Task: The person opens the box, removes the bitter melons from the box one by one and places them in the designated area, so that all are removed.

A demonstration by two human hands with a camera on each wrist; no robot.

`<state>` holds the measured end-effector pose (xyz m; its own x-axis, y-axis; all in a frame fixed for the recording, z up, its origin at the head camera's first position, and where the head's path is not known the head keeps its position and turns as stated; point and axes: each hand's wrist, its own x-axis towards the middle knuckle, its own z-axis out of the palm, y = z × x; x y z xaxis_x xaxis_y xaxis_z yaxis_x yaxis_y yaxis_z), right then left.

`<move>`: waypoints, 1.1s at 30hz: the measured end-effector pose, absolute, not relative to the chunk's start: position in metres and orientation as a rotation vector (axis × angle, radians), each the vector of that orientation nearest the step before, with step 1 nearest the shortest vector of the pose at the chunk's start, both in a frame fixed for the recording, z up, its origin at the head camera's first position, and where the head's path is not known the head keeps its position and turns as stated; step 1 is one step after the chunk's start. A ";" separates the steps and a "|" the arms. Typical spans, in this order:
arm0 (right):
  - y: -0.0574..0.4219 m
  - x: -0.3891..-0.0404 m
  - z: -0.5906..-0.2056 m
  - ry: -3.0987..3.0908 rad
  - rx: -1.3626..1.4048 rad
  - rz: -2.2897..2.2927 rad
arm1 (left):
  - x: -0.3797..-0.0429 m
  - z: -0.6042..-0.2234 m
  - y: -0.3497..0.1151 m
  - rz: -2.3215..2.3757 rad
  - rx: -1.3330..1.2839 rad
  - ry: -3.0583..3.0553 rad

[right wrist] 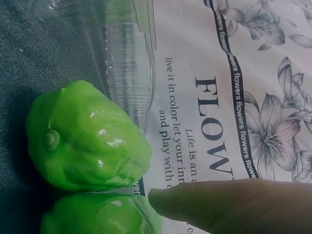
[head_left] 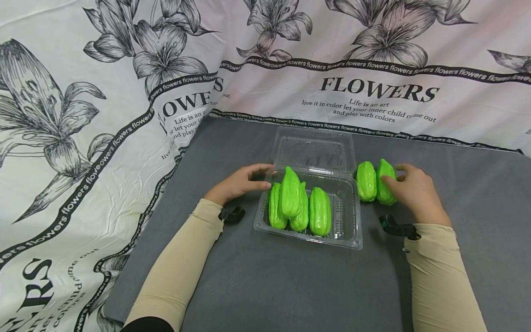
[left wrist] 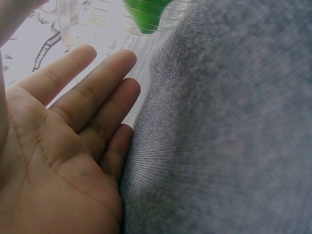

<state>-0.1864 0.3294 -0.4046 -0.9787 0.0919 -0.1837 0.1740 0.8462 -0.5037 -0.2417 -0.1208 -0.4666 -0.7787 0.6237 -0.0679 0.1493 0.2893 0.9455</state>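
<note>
A clear plastic clamshell box [head_left: 348, 235] lies open on the grey table, holding several glossy green ribbed gourds [head_left: 320, 212], one of them [head_left: 291, 193] on top of others. Beside its left wall is my left hand [head_left: 242, 184], fingers extended, nothing in the palm; the left wrist view shows this palm [left wrist: 58, 146]. To the right of the box, two more green gourds [head_left: 367, 181] lie side by side. My right hand [head_left: 415, 191] is at the outer gourd [head_left: 386, 196], thumb over it and fingers at its right side. Whether they touch is unclear.
The box's transparent lid [head_left: 313, 150] is folded back behind it. A white cloth [head_left: 373, 101] with printed flowers and lettering hangs behind and along the left of the grey table [head_left: 290, 281]. Black straps [head_left: 232, 215] are on both wrists.
</note>
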 end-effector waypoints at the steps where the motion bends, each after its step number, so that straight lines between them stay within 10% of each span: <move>1: 0.330 -0.186 -0.405 2.869 0.208 -0.807 | -0.242 -0.467 -0.121 1.498 0.692 2.136; 33: 0.329 -0.188 -0.403 2.829 0.185 -0.761 | -0.240 -0.464 -0.120 1.507 0.665 2.115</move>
